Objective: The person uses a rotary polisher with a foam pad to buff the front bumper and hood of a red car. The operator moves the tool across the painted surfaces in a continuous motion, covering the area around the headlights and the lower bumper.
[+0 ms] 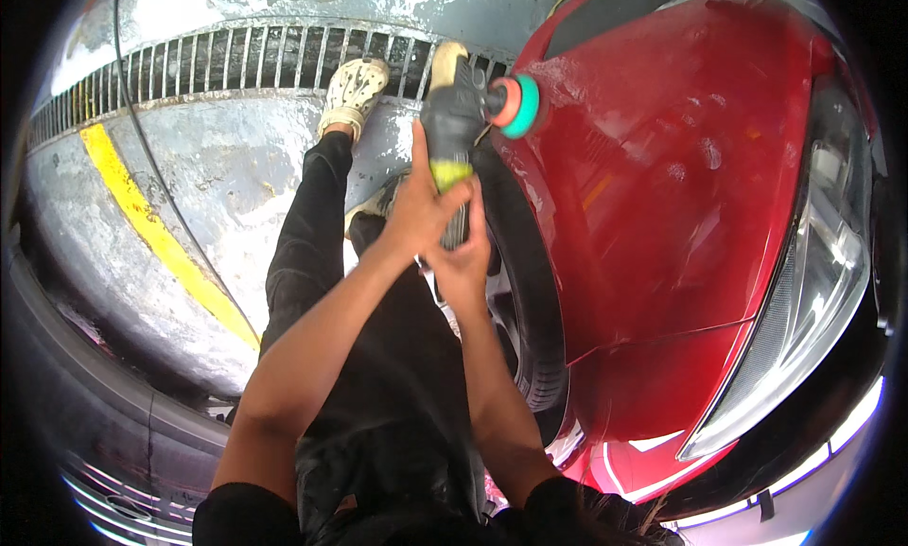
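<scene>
Both my hands grip a black and yellow-green power polisher [454,124]. My left hand [418,209] wraps the body near the yellow-green band, one finger stretched along its side. Slightly lower, my right hand [464,258] holds the rear end from the other side. At the tool's head is an orange and teal foam polishing pad [521,106], its teal face turned towards the red car fender [553,184]. The pad appears to meet the paint, and its edge is blurred. Pale smears and whitish spots mark the red panel.
A black tyre [532,297] stands beside my legs, below the fender. The headlight [801,297] is at the right. A metal floor grate [284,60] crosses ahead, near a cream clog [355,92]. A dark cable [159,170] crosses the floor. Another dark vehicle [92,404] is at lower left.
</scene>
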`<action>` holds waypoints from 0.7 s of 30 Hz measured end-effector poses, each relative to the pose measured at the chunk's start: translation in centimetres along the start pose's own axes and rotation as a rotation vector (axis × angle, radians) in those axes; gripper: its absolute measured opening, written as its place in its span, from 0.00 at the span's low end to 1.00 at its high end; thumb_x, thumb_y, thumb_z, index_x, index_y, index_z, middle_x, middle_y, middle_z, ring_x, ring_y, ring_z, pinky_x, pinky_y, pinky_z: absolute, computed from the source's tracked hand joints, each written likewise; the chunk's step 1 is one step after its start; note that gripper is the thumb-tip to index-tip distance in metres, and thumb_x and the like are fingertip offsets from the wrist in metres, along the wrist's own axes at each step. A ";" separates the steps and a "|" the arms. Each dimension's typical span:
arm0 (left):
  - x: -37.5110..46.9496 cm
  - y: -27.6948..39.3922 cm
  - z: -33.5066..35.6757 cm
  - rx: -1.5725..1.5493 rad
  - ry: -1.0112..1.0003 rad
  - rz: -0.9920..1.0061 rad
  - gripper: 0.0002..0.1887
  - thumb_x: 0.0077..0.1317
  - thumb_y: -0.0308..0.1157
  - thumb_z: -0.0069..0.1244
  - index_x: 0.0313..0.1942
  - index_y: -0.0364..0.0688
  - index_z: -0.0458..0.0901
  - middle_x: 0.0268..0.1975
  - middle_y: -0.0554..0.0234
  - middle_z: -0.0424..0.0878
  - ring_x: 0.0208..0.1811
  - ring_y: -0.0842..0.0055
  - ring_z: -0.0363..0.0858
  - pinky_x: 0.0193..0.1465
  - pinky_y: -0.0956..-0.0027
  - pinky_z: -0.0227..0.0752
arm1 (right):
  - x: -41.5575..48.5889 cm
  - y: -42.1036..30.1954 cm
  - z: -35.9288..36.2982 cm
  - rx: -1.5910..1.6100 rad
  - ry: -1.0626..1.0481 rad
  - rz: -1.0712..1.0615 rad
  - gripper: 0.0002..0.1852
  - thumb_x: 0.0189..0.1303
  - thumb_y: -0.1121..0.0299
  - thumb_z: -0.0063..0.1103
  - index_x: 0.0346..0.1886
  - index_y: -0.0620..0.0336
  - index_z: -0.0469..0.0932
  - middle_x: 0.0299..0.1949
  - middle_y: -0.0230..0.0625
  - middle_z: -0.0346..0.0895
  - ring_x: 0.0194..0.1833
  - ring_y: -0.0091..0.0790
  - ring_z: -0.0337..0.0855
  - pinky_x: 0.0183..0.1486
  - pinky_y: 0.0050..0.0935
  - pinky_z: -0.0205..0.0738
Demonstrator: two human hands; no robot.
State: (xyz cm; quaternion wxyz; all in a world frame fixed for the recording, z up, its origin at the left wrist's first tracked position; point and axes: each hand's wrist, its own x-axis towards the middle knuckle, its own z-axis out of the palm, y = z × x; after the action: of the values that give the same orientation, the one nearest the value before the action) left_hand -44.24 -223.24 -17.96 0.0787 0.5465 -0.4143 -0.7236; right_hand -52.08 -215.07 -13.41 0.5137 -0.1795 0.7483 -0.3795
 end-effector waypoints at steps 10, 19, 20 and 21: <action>-0.1 -4.1 1.4 -0.115 0.070 -0.008 0.63 0.70 0.48 0.61 0.85 0.34 0.25 0.57 0.29 0.85 0.59 0.50 0.87 0.64 0.58 0.77 | -1.7 1.3 -0.9 -0.029 -0.050 0.096 0.57 0.60 0.78 0.76 0.89 0.53 0.48 0.54 0.40 0.85 0.37 0.24 0.88 0.29 0.21 0.82; 0.5 -6.6 1.4 -0.071 0.098 -0.119 0.63 0.71 0.46 0.61 0.84 0.36 0.24 0.54 0.34 0.88 0.54 0.50 0.89 0.61 0.59 0.79 | -0.9 4.1 -0.5 0.062 -0.074 0.329 0.58 0.57 0.78 0.77 0.89 0.54 0.50 0.66 0.41 0.78 0.43 0.27 0.89 0.27 0.23 0.84; -0.1 -6.7 1.5 -0.097 0.093 -0.087 0.62 0.72 0.43 0.61 0.84 0.35 0.23 0.56 0.38 0.86 0.55 0.57 0.88 0.62 0.62 0.78 | -1.9 3.6 -0.9 0.025 -0.070 0.273 0.58 0.57 0.78 0.77 0.89 0.53 0.50 0.66 0.41 0.79 0.42 0.27 0.89 0.27 0.22 0.84; -1.6 -5.7 2.0 -0.126 0.080 -0.060 0.61 0.74 0.40 0.61 0.84 0.34 0.22 0.58 0.43 0.85 0.56 0.64 0.86 0.64 0.66 0.77 | -2.8 3.4 -1.3 -0.014 -0.059 0.222 0.58 0.58 0.79 0.77 0.89 0.53 0.49 0.65 0.41 0.79 0.42 0.26 0.89 0.27 0.22 0.84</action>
State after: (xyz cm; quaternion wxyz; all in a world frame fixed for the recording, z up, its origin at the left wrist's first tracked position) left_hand -43.37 -217.66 -20.60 0.1077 0.5809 -0.3482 -0.7278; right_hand -51.71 -210.50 -13.95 0.5732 -0.1100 0.7507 -0.3094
